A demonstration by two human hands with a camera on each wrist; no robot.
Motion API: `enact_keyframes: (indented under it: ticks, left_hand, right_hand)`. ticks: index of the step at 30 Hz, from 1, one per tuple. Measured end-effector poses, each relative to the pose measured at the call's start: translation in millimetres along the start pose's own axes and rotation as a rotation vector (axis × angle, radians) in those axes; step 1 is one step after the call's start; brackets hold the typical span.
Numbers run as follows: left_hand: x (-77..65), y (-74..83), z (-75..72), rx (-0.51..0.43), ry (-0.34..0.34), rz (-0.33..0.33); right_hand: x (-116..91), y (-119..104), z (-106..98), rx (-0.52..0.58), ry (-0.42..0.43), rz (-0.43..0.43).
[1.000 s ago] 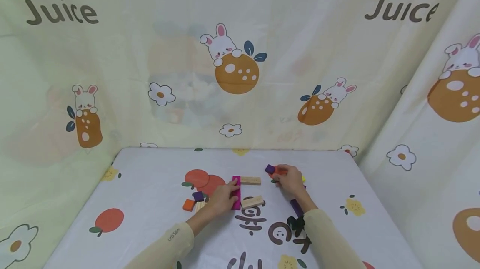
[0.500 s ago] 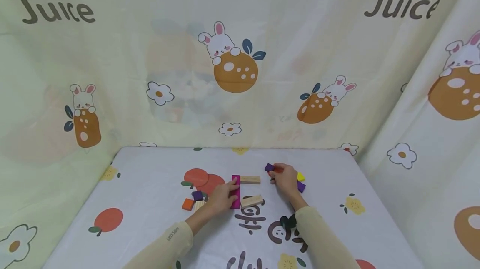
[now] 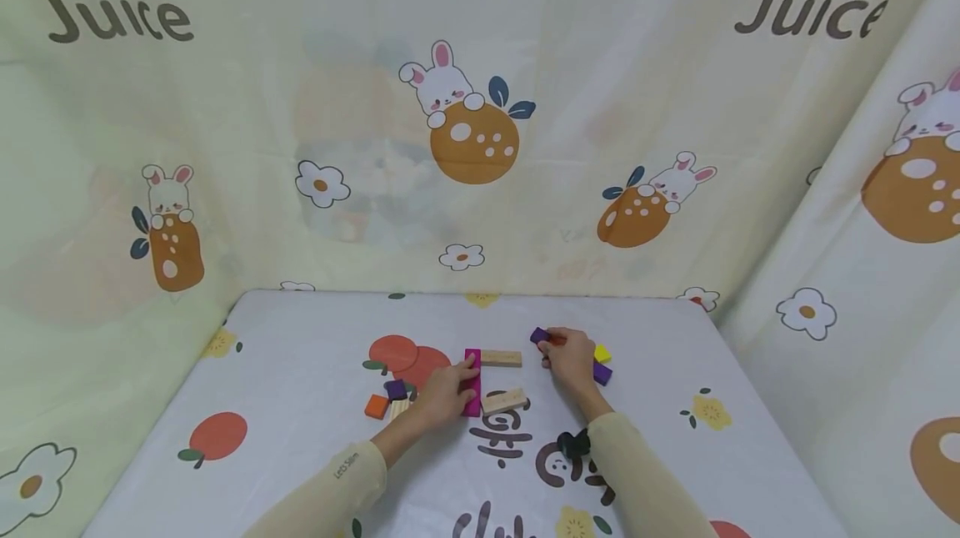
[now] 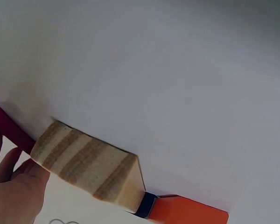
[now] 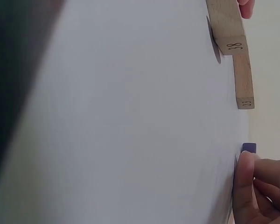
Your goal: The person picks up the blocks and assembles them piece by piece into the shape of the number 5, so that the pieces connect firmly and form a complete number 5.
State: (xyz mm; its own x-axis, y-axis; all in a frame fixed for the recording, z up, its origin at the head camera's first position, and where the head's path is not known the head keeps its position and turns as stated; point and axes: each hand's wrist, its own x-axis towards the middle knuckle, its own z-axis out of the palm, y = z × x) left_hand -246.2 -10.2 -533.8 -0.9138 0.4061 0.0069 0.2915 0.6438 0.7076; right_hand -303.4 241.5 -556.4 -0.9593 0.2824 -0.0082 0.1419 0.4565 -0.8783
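My left hand (image 3: 446, 394) holds a magenta block (image 3: 472, 383) lying lengthwise away from me, its fingertips along the block. In the left wrist view the curled fingers show behind that magenta block (image 4: 11, 128). At the right, my right hand (image 3: 572, 361) has its thumb and index fingertips at a small purple block (image 3: 538, 335), which sticks out past them. The right wrist view shows the purple block (image 5: 248, 147) right at the thumb tip. Between the hands lie two plain wooden blocks, a far one (image 3: 501, 359) and a nearer, slightly slanted one (image 3: 504, 402).
Left of the left hand sit an orange block (image 3: 377, 406), a dark purple block (image 3: 395, 390) and striped pale wood (image 3: 400, 409), partly covered by the hand. Beyond the right wrist lie a yellow block (image 3: 602, 353) and another purple block (image 3: 602, 373). A printed cloth (image 3: 300, 471) covers the table.
The right hand has shifted slightly and its wrist turned inward, closer up to the small purple block, uncovering the yellow and purple blocks behind it. The left hand has stayed on the magenta block.
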Motion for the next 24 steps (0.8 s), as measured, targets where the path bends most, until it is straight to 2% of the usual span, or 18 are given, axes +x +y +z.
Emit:
enact_keyframes:
  ticks: [9,17,24]
  left_hand:
    - [-0.7,1.8,-1.4,-0.009,-0.001,-0.007]
    - [-0.2,3.5,-2.5,-0.016,0.0,-0.002]
    - [-1.3,0.9,-1.8,-0.024,0.003,0.022]
  right_hand:
    - [-4,-2,-7,0.001,-0.015,-0.02]
    - [-10,-10,-18,-0.05,-0.02,-0.073]
    - [-15,-11,-20,-0.132,-0.046,-0.109]
